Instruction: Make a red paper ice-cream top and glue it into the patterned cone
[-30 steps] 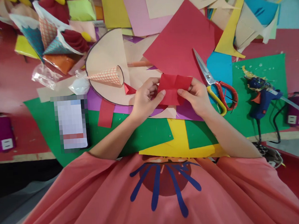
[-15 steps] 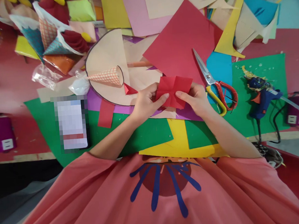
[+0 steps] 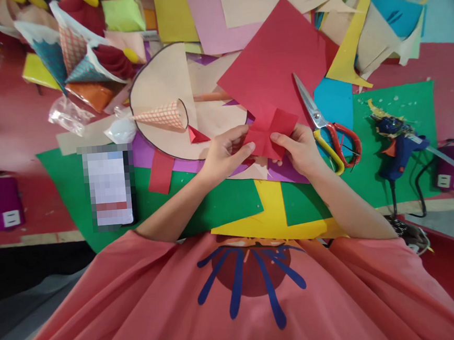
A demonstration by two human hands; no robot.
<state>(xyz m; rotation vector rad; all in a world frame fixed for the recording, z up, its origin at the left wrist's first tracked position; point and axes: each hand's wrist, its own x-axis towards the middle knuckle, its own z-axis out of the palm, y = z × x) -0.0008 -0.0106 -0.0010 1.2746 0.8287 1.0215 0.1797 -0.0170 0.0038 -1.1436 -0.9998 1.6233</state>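
A small creased piece of red paper (image 3: 264, 134) is held between both my hands above the table. My left hand (image 3: 227, 151) pinches its left edge, thumb on top. At its right side my right hand (image 3: 298, 146) grips it with the thumb pressed on the face; some fingers are hidden underneath. Creases cross the paper, and its right part looks tilted up. Behind it lies a large red sheet (image 3: 273, 56). Scissors (image 3: 321, 120) with red and yellow handles rest right of my right hand. A small folded red piece (image 3: 198, 135) lies left of my left hand.
A checked paper cone (image 3: 163, 116) lies on a beige paper disc (image 3: 157, 81). A phone (image 3: 110, 187) with a blurred screen is at the left, a blue glue gun (image 3: 397, 159) at the right. Decorated cones (image 3: 78, 50) and paper scraps (image 3: 377, 32) fill the back.
The small red paper has shifted slightly right and turned, its right part now raised and bent. My right hand has moved a little right. The things on the table have stayed put.
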